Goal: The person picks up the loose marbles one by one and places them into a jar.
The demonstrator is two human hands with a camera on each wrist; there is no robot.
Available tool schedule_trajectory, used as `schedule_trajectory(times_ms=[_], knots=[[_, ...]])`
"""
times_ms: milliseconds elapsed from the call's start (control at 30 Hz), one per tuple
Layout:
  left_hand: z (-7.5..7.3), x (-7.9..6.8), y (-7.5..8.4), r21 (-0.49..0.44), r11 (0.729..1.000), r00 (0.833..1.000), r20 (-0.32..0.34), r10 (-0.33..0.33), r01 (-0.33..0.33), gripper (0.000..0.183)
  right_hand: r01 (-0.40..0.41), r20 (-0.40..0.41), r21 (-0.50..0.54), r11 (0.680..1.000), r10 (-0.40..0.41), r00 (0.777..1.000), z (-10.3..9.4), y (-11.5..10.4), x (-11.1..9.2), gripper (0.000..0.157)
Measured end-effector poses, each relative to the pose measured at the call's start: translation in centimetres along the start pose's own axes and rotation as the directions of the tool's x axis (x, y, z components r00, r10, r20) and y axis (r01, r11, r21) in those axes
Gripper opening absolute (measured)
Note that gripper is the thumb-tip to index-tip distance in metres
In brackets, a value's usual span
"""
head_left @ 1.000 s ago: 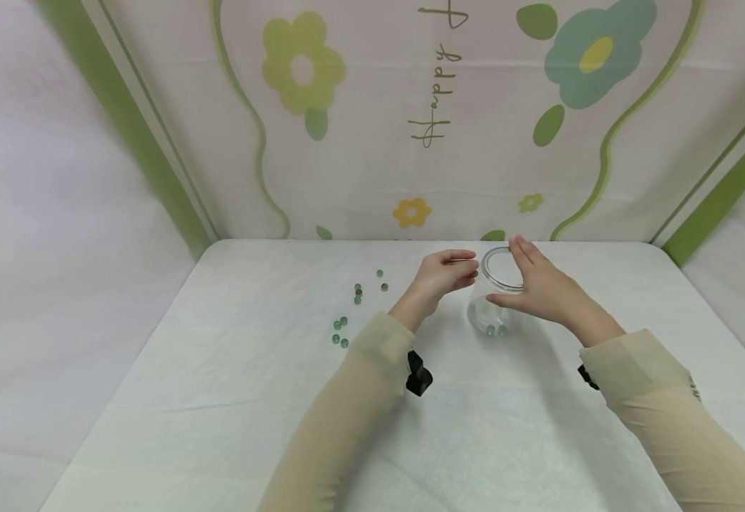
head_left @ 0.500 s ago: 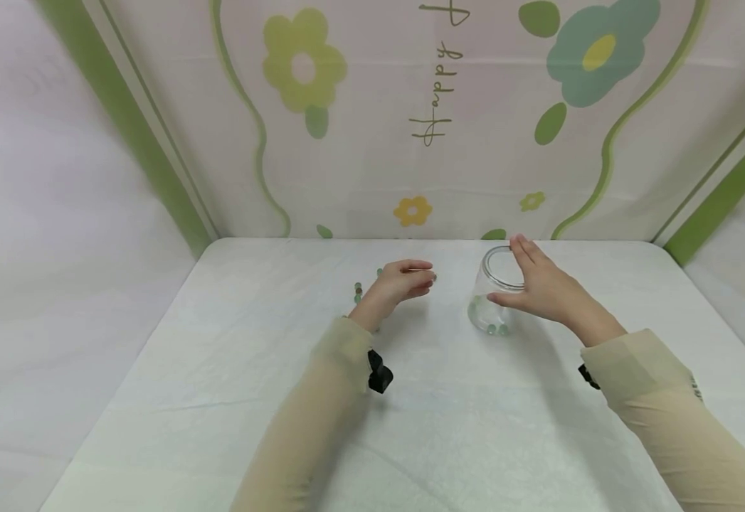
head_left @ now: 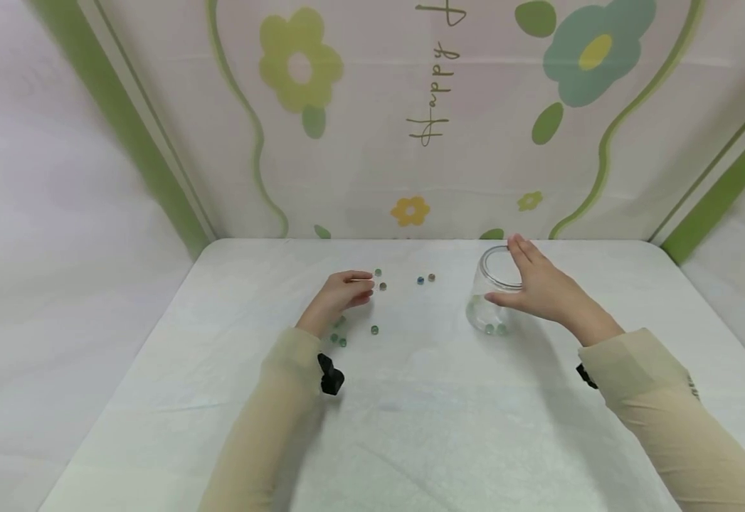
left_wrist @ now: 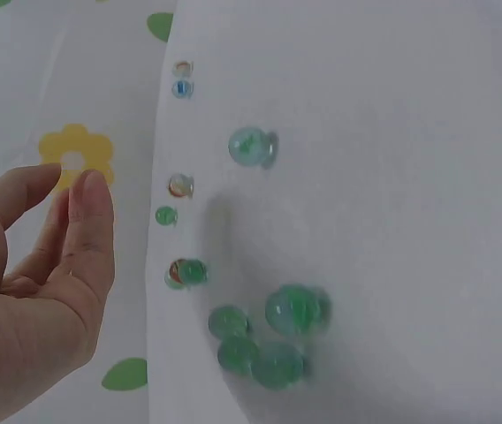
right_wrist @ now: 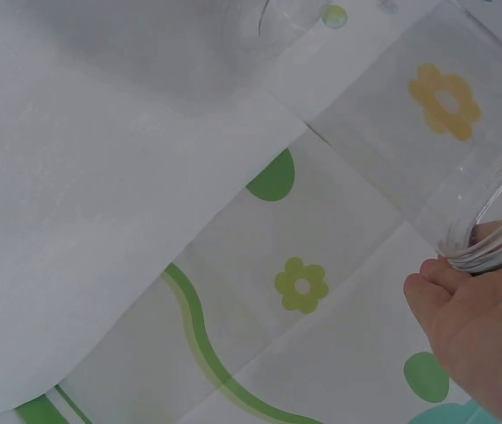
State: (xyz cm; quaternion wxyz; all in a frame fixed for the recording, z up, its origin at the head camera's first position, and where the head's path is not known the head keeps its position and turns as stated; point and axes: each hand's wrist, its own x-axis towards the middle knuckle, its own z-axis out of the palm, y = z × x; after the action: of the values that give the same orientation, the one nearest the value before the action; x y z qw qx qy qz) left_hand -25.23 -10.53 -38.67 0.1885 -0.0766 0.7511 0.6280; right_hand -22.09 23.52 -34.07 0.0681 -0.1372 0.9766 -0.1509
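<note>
In the head view my left hand (head_left: pixel 346 290) hovers over the left part of the table, beside a green marble (head_left: pixel 378 272) and a brownish marble (head_left: pixel 383 286). Its thumb and fingertips come close together, with a gap and nothing held between them in the left wrist view. Below it lie several green marbles (left_wrist: pixel 277 364), partly hidden by the hand in the head view. My right hand (head_left: pixel 541 288) grips a clear glass jar (head_left: pixel 482 288) near the rim, thumb on the near side and fingers at the far side. A few green marbles (head_left: pixel 489 329) sit at the jar's bottom.
A blue marble (head_left: pixel 420 281) and an amber marble (head_left: pixel 432 277) lie between the hands, toward the back. A lone green marble (head_left: pixel 375 330) rests nearer. The white-covered table (head_left: pixel 449 427) meets a printed flower cloth (head_left: pixel 359 156) at its back edge.
My left hand has moved left from beside the jar's mouth to over the marbles. Its move uncovers the blue, amber and lone green marbles. The right hand and jar have stayed put.
</note>
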Motion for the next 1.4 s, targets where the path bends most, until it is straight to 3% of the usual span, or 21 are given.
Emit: schedule_trajectory(times_ms=[267,567,1067,1400], knots=[[-3.5,-0.7,-1.7,0.041,0.999,0.999,-0.025,-0.026,0.027,0.041,-0.003,-0.007,0.004,1.000,0.003,1.000,-0.2,-0.2,-0.1,0.111],[-5.2,-1.2,-3.8,0.145,0.988,0.999,-0.021,-0.045,0.048,0.039,-0.007,-0.002,0.009,1.000,0.007,1.000,0.1,-0.2,-0.2,0.112],[-6.0,-1.6,-6.0,0.278,0.960,0.999,0.030,-0.038,0.028,0.040,-0.013,0.019,-0.007,1.000,0.013,1.000,-0.2,-0.4,-0.1,0.112],[-5.6,-2.3,-5.5,0.333,0.943,0.999,0.049,-0.022,0.004,0.040,-0.008,0.000,0.002,1.000,0.008,1.000,-0.1,-0.4,-0.2,0.112]])
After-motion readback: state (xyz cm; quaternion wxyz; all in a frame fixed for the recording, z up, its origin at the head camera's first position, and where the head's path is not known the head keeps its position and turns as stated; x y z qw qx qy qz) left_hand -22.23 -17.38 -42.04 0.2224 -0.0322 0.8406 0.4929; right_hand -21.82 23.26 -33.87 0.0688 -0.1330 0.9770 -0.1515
